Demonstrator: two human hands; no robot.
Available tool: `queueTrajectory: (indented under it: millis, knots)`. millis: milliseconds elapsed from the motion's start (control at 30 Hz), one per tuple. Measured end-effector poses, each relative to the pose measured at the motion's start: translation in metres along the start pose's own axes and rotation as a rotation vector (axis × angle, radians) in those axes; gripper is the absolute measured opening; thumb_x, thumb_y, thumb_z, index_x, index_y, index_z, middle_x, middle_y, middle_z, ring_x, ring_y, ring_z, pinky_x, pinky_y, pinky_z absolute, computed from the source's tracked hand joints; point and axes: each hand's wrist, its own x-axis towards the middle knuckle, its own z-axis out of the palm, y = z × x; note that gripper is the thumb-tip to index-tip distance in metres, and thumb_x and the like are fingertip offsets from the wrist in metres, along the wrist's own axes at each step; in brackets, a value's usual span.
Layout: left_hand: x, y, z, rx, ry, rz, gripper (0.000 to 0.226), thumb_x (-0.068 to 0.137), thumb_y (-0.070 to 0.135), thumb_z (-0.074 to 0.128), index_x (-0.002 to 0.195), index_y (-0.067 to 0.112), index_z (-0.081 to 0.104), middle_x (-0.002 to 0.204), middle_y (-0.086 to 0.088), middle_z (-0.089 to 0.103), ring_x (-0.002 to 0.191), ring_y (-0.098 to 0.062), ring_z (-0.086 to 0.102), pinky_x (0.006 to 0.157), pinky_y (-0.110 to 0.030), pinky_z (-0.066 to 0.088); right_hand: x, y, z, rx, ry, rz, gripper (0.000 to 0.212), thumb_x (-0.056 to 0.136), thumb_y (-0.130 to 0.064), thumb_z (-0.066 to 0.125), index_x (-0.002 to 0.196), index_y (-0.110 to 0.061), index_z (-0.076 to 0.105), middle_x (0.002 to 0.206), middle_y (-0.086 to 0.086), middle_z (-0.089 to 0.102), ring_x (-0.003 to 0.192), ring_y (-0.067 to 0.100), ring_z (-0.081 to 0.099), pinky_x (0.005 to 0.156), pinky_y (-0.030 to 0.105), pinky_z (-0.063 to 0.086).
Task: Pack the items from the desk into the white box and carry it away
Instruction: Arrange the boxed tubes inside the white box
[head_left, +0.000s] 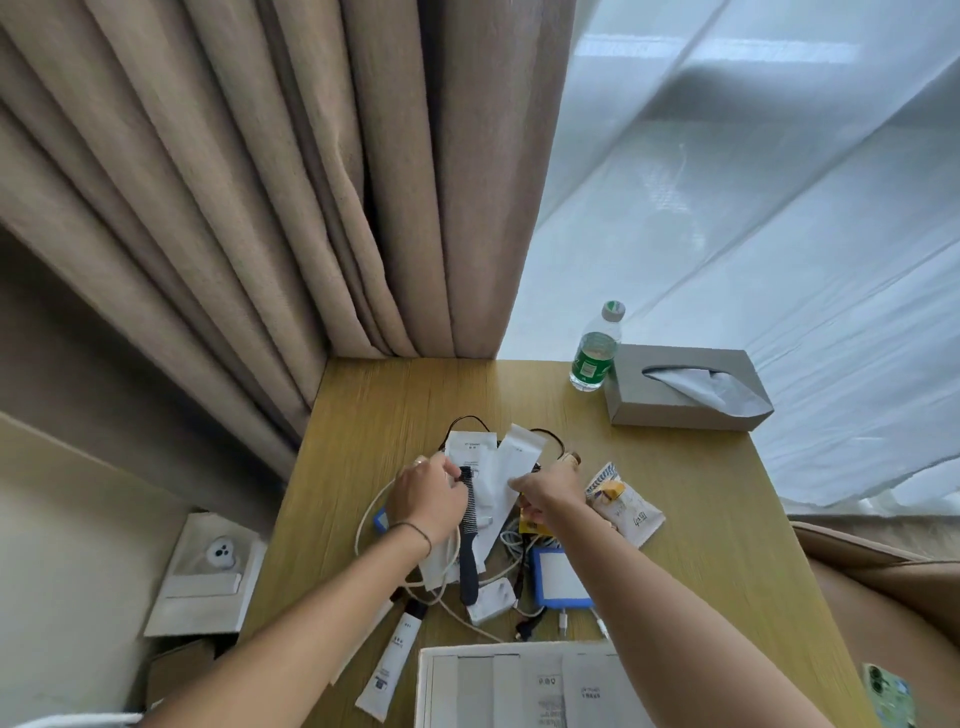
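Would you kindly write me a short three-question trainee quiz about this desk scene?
1. True or false: the water bottle stands beside the tissue box.
2. Which thing lies nearest the left hand: A) comb, B) snack packet, C) tube?
3. Fill in: the white box sits at the desk's ____ edge.

Key: 1 true; 2 A; 3 near.

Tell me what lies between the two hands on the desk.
In the head view, between the left hand and right hand lie a black comb and white paper sleeves, atop tangled cables.
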Motion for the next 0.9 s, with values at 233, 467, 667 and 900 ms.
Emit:
queueTrajectory:
  millis: [233,467,667,900]
  knots:
    - [0.02,0.003,0.006,0.046,0.006,-0.036,0.018,0.087,0.028,0.056,0.105,0.031,0.059,0.111,0.004,0.06,0.102,-0.021,0.057,0.074,-0.033,0.047,-0.016,-0.006,-0.003,0.024,0.004,-0.249,0.016,0.082,-0.015,0.077,0.073,-0.015,0.064,0.079,0.004,0.068,0.074,0.019,0.063,0.075,0.038,0.055]
    - [0.029,0.017,0.019,0.161,-0.013,-0.013,0.044,0.087,0.049,0.058,0.123,0.024,0.053,0.126,-0.004,0.061,0.116,-0.027,0.054,0.09,-0.038,0.045,-0.058,0.004,-0.056,0.494,0.048,-0.37,0.014,0.091,-0.01,0.064,0.081,-0.011,0.056,0.092,0.016,0.07,0.088,0.027,0.068,0.073,0.035,0.06]
    - [0.033,0.031,0.035,0.455,0.034,0.024,0.086,0.07,0.076,0.065,0.132,0.021,0.045,0.135,-0.01,0.052,0.121,-0.03,0.05,0.099,-0.044,0.041,-0.081,0.023,-0.086,0.908,-0.02,-0.138,0.002,0.099,-0.015,0.058,0.1,-0.013,0.058,0.088,0.009,0.069,0.078,0.023,0.068,0.076,0.043,0.059]
    - [0.038,0.039,0.039,0.342,-0.013,0.031,0.092,0.067,0.053,0.085,0.139,0.023,0.035,0.135,-0.015,0.051,0.123,-0.034,0.048,0.098,-0.045,0.043,-0.116,0.045,-0.102,0.934,-0.347,-0.03,0.032,0.087,-0.005,0.066,0.116,-0.016,0.068,0.089,0.01,0.073,0.066,0.02,0.069,0.055,0.035,0.058]
